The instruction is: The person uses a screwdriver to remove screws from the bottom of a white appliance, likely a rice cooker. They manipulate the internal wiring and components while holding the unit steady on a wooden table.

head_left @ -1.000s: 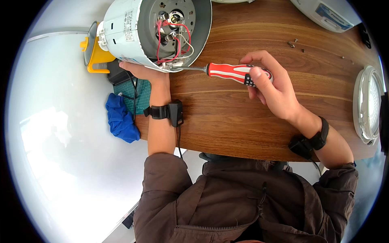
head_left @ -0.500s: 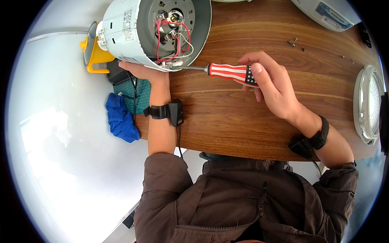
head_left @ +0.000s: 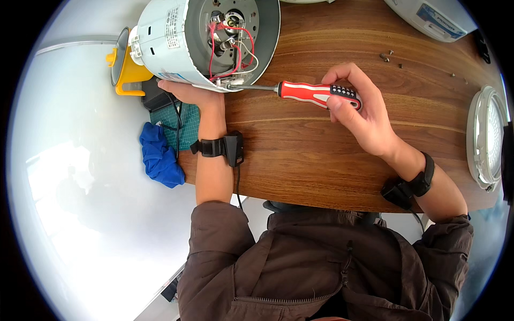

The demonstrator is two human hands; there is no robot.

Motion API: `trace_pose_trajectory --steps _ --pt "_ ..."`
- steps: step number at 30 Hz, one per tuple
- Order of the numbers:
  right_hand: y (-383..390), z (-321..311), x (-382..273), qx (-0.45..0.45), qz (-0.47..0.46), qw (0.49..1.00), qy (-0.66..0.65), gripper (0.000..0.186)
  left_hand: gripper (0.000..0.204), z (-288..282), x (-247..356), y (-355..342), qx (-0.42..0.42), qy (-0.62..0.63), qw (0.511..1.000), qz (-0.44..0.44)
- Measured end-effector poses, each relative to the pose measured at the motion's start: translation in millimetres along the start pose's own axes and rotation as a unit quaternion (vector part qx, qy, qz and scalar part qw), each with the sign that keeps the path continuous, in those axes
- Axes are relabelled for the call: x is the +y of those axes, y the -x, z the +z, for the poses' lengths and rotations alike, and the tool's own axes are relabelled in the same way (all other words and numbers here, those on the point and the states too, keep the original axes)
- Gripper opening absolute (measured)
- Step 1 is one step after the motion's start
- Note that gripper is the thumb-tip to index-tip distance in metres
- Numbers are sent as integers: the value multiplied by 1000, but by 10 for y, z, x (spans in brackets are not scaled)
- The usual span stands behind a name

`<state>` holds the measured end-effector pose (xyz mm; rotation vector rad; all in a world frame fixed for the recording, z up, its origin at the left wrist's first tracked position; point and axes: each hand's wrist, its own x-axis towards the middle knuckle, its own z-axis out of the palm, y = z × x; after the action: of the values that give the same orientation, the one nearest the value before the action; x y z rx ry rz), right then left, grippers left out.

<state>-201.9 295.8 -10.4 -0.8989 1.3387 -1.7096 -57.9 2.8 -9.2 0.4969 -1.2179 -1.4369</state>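
Observation:
A pale blue-white cylindrical appliance housing [head_left: 166, 45] lies on its side at the upper left, its open end facing right. Inside, red and white wires [head_left: 250, 45] run around metal fittings. My left hand [head_left: 187, 93] steadies the housing from its near side; some of its fingers are hidden underneath. My right hand [head_left: 364, 109] grips the end of a screwdriver [head_left: 305, 92] between thumb and fingers. The handle is red and white with a star-patterned black end. Its shaft points left, with the tip against the housing's near lower rim, by a small white part.
Several loose screws [head_left: 386, 57] lie on the wooden table [head_left: 321, 171]. A round whitish lid [head_left: 486, 139] sits at the right edge, another whitish appliance part [head_left: 428, 18] at the far right. Left are a yellow-framed round object [head_left: 128, 75], a blue cloth [head_left: 159, 155] and a green mat [head_left: 187, 125].
The screwdriver handle has turned, showing a different side of its pattern, and my right fingers have shifted on it. The housing has shifted slightly.

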Motion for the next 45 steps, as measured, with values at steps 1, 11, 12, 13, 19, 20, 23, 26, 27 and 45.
trace_pose_trajectory --steps 1,11,12,13,19,20,23,26,27,45 --pt "-2 1 -46 7 33 999 -18 31 72 36 -4 9 14 -12 1000 6" --pt "-23 85 66 49 -81 995 22 44 74 95 25 45 -1 -8 1000 -5" --pt "-31 76 67 47 -85 995 21 47 74 82 17 38 -4 -7 1000 -3" --pt "-31 70 64 46 -85 995 18 48 74 64 9 29 -7 -6 1000 -1" --pt "-51 67 60 48 -35 996 -68 53 74 31 -10 8 -12 -4 1000 -1" --pt "-53 62 52 44 -21 995 -82 52 74 22 -16 3 -12 -4 1000 -1" --pt "-54 58 87 41 -16 998 -43 48 73 20 -12 6 -15 8 1000 -5" --pt "-34 71 28 40 44 996 -63 45 73 -32 -38 -24 -21 9 1000 4" --pt "-23 74 -17 38 76 993 -86 44 73 -46 -45 -26 -17 14 1000 -3" --pt "-38 52 105 46 -70 994 73 47 73 61 15 15 -12 -1 1000 -5"
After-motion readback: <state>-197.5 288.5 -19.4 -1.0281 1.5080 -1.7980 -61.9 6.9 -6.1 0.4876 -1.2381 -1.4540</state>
